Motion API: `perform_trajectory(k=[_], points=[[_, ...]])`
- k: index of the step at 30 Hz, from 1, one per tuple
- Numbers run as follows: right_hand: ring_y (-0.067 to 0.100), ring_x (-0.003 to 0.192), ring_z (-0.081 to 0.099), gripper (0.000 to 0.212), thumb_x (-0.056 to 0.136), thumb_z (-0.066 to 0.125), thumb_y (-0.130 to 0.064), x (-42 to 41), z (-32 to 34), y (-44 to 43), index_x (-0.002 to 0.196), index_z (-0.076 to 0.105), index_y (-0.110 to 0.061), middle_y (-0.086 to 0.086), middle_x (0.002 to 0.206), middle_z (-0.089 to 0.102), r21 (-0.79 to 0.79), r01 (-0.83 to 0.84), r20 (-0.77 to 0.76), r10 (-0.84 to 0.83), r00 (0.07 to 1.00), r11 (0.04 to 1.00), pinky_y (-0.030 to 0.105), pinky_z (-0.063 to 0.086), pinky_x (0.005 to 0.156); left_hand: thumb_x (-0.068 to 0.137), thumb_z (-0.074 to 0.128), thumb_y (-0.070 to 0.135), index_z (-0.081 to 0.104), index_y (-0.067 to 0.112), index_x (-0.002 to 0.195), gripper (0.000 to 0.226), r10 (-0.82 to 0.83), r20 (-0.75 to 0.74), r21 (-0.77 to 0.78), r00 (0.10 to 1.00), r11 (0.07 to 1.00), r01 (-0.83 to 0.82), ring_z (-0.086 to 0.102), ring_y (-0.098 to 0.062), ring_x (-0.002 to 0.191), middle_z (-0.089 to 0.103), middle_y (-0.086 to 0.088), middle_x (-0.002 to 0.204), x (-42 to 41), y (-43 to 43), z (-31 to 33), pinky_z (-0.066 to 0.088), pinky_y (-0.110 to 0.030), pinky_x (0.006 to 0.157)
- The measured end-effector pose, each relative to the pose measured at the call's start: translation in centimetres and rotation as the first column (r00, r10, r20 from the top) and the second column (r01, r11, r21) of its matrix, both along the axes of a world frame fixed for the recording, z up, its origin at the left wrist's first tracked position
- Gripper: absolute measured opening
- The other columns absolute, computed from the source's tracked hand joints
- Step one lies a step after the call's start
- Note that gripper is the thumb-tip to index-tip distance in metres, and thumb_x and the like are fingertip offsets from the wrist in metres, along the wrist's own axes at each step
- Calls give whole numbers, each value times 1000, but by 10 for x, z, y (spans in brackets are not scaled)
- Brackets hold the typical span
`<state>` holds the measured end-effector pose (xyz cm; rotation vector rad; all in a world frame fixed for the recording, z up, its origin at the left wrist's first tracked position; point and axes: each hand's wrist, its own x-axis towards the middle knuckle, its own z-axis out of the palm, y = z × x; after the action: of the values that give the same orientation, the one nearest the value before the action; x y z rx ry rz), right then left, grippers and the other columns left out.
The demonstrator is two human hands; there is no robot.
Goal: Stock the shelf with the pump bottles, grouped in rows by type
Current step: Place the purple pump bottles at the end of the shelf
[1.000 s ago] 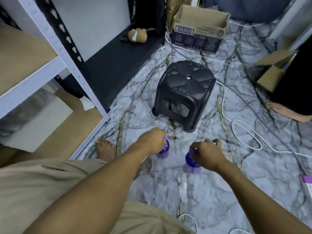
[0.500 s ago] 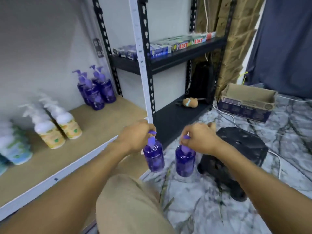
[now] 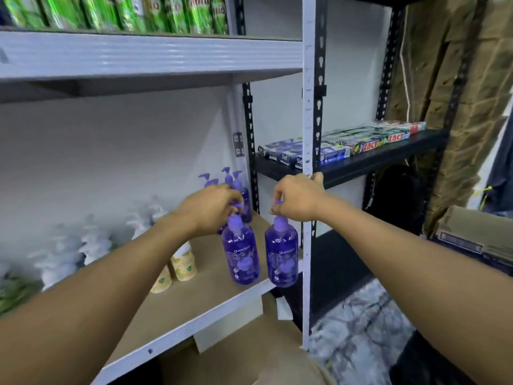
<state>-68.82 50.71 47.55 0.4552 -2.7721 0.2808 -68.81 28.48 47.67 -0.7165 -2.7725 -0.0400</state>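
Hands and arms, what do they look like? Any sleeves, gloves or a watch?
Both are bare. The left hand and right hand wear no gloves, and no watch or bracelet shows at either wrist. No sleeve reaches the left forearm or right forearm. Tan fabric at the bottom edge is likely legwear.

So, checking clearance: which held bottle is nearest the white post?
The bottle in the right hand; the left hand holds its bottle further from the post.

Both forearms reach forward, side by side. The left hand (image 3: 211, 207) pinches the left bottle (image 3: 241, 257) by its pump; the right hand (image 3: 297, 201) pinches the right bottle (image 3: 281, 259).
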Motion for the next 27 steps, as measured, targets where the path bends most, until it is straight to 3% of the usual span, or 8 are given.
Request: perform_trajectory(k=[5, 10, 15, 20, 24, 27], points=[[20, 93, 55, 14, 88, 70, -39, -37, 5, -27, 87, 72, -25, -8, 87, 67, 34, -38, 108, 34, 994, 999, 51, 25, 99, 96, 57, 21, 67, 23, 112, 19, 26, -35, -36, 999, 999, -27, 57, -20, 98, 59, 2, 110, -22, -27, -4, 52, -43, 83], [16, 95, 52, 7, 88, 70, -24, -78, 6, -40, 90, 75, -28, -18, 79, 62, 31, -91, 254, 80, 964, 995, 55, 22, 102, 92, 62, 14, 62, 31, 109, 24, -3, -96, -80, 995, 997, -5, 56, -15, 96, 55, 11, 109, -52, -46, -20, 52, -35, 72], [17, 109, 36, 12, 87, 73, -27, -116, -5, -43, 95, 73, -35, -17, 92, 56, 134, -120, 242, 85, 967, 984, 57, 18, 104, 92, 60, 13, 63, 31, 111, 26, -39, -156, -60, 987, 998, 30, 55, -16, 95, 58, 9, 108, -87, -53, -35, 43, -29, 69], [19, 115, 36, 13, 89, 71, -27, -148, -16, -39, 96, 71, -37, -16, 92, 56, 100, -104, 218, 80, 973, 990, 56, 16, 104, 91, 62, 13, 65, 29, 109, 24, -90, -168, -50, 982, 995, 83, 56, -16, 98, 61, 8, 109, -116, -51, -46, 48, -33, 75], [20, 119, 38, 18, 90, 67, -23, -160, -28, -36, 99, 70, -38, -15, 99, 59, -5, -92, 204, 91, 975, 996, 58, 11, 111, 91, 61, 7, 67, 29, 112, 31, -66, -141, 51, 988, 996, 73, 57, -17, 103, 61, 9, 114, -135, -51, -59, 49, -34, 81], [20, 121, 42, 29, 90, 67, -20, -160, -44, -31, 108, 66, -42, -11, 108, 61, -128, -75, 182, 97, 979, 989, 56, 13, 113, 93, 56, 5, 67, 29, 117, 36, -17, -101, 260, 995, 965, 43, 59, -15, 104, 64, 9, 118, -136, -52, -74, 52, -38, 87]])
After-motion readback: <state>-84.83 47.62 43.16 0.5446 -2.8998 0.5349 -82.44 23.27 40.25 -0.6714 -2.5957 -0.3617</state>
